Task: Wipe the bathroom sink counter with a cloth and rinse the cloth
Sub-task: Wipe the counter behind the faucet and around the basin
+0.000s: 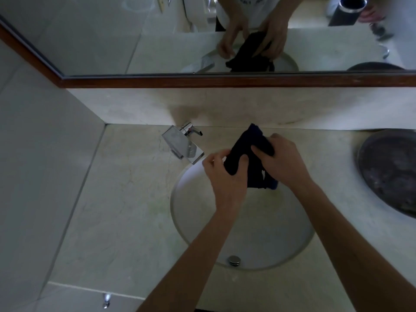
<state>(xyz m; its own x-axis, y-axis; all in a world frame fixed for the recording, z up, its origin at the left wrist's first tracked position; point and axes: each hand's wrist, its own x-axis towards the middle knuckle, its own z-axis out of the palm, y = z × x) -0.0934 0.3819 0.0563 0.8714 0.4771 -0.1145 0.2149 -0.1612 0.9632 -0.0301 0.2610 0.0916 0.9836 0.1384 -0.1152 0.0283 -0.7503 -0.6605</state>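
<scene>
The cloth [249,158], dark navy and bunched into a twisted roll, is held up over the far part of the round white sink [193,221], between both hands and clear of the counter [126,199]. The left hand [225,174] grasps its near-left end, thumb and fingers curled round the fabric; the right hand [286,161] clenches the upper part from the right, its fingers pressed into the folds, and a loose tail of the cloth hangs below the right palm. Inside the sink basin a chrome drain plug [234,260] sits at the near side; whether any water lies in the basin I cannot tell. A flat, square-edged chrome faucet [183,144] stands on the counter at the far left of the basin, its spout reaching toward the rim just left of the left hand; no stream is visible from it. At the right edge, a dark round tray [391,170] rests on the pale marble counter, its contents too dim to make out. Along the far wall runs a mirror [112,37] in a brown wooden frame, which reflects the two hands, the cloth and a dark cylindrical container [344,10] at the far right.
</scene>
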